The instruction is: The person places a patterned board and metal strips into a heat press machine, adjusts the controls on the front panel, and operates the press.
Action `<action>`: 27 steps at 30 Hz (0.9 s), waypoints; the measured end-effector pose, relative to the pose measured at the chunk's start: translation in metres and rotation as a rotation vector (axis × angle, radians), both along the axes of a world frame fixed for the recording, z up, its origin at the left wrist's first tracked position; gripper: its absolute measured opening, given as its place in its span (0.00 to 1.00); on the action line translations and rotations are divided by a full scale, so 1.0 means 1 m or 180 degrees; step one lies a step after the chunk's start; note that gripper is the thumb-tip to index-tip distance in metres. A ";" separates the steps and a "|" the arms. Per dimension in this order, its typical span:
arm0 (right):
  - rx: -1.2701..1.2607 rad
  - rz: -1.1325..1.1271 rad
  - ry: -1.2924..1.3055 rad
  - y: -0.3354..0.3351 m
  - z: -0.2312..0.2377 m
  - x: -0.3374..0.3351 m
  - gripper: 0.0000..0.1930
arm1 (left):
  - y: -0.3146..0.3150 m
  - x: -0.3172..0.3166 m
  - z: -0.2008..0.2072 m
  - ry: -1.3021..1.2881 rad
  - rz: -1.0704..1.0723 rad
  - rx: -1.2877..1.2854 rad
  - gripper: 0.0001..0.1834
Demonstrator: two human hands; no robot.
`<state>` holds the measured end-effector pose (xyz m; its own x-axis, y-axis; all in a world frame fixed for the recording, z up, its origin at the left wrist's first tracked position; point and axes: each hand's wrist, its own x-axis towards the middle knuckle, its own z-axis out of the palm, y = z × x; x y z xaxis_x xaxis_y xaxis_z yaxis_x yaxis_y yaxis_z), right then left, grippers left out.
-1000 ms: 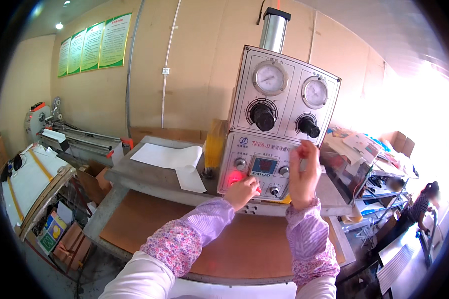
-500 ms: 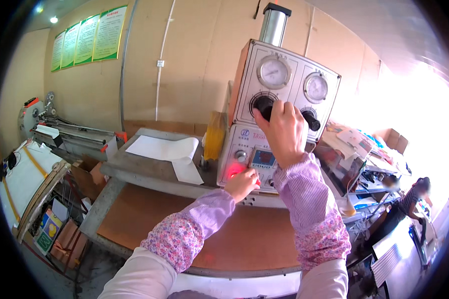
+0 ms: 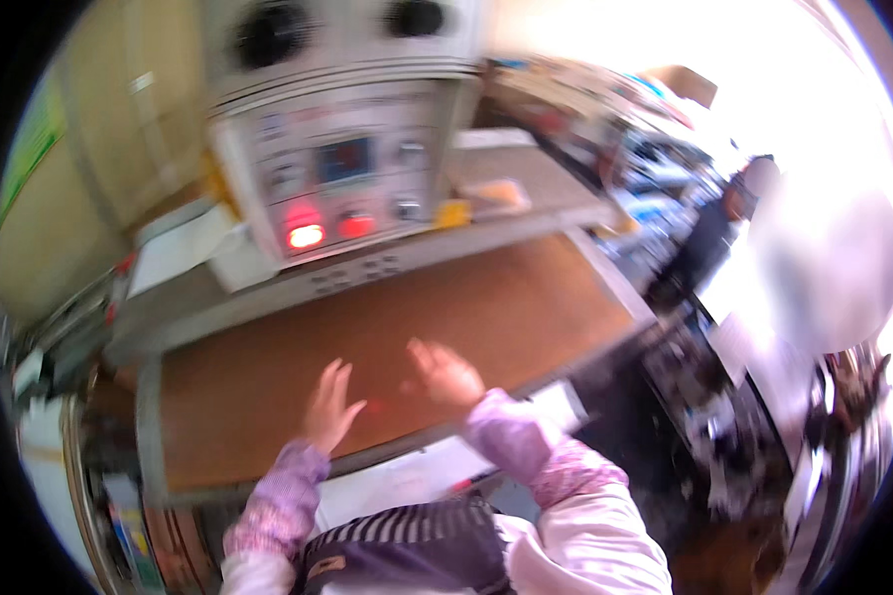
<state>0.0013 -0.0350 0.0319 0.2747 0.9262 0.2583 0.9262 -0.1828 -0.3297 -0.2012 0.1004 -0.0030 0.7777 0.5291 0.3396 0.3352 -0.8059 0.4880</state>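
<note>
Both hands are off the control box and above the front part of the brown flat bed (image 3: 526,288) of a machine. My left hand (image 3: 329,409) has its fingers stretched and thumb apart, with nothing in it. To its right, my right hand (image 3: 446,375) is a little blurred, its fingers extended and holding nothing. Behind the bed stands a pale control box (image 3: 367,139) with a small dark screen (image 3: 345,160). A red lamp (image 3: 306,236) glows on it beside a red button (image 3: 356,224). Black round knobs (image 3: 272,34) show higher up.
White sheets (image 3: 397,486) lie below the bed's front edge, close to my body. Pale paper (image 3: 179,246) rests left of the control box. A cluttered bench (image 3: 655,174) and another person (image 3: 709,233) are at the right. A yellow object (image 3: 453,213) sits by the box.
My right hand has let go of the black knob, and my left hand has left the red button area. Both moved down over the brown bed. The view has swung down and right.
</note>
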 end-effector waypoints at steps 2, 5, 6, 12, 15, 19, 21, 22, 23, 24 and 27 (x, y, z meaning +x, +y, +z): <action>-0.0505 -0.0190 -0.0334 -0.022 -0.101 -0.007 0.40 | 0.010 -0.048 -0.067 0.0519 0.0580 0.0303 0.32; -0.1097 -0.0224 0.0102 -0.065 -0.155 -0.028 0.47 | 0.003 -0.083 -0.108 0.1034 0.0983 0.0426 0.27; -0.1055 -0.0182 0.0166 -0.068 -0.157 -0.033 0.49 | 0.005 -0.088 -0.118 0.0994 0.1044 0.0486 0.25; -0.0385 -0.0247 0.0112 -0.071 -0.188 -0.035 0.54 | 0.000 -0.087 -0.111 0.0565 0.0818 0.0847 0.21; -0.0164 -0.0271 0.0192 -0.077 -0.193 -0.033 0.55 | -0.014 -0.068 -0.091 0.0349 0.0690 0.0924 0.20; 0.0120 -0.0197 0.0349 -0.078 -0.192 -0.030 0.52 | -0.015 -0.067 -0.087 0.0507 0.0795 0.1007 0.19; 0.0144 -0.0142 0.0356 -0.079 -0.189 -0.024 0.50 | -0.018 -0.063 -0.080 0.0511 0.0712 0.1111 0.18; 0.0095 -0.0135 0.0331 -0.081 -0.187 -0.022 0.49 | -0.018 -0.060 -0.078 0.0533 0.0703 0.1151 0.18; 0.0048 -0.0109 0.0296 -0.080 -0.186 -0.021 0.47 | -0.018 -0.061 -0.078 0.0550 0.0715 0.1193 0.18; 0.0171 -0.0145 0.0295 -0.077 -0.192 -0.020 0.43 | 0.013 -0.089 -0.125 0.0838 0.0742 0.0892 0.22; 0.0398 -0.0197 0.0073 -0.076 -0.204 -0.011 0.34 | 0.011 -0.087 -0.128 0.0812 0.0841 0.0654 0.22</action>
<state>-0.0100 -0.1106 -0.1718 0.3376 0.8683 0.3635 0.9064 -0.1956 -0.3745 -0.2879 0.1119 -0.1311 0.6972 0.6629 0.2729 0.6326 -0.7480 0.2007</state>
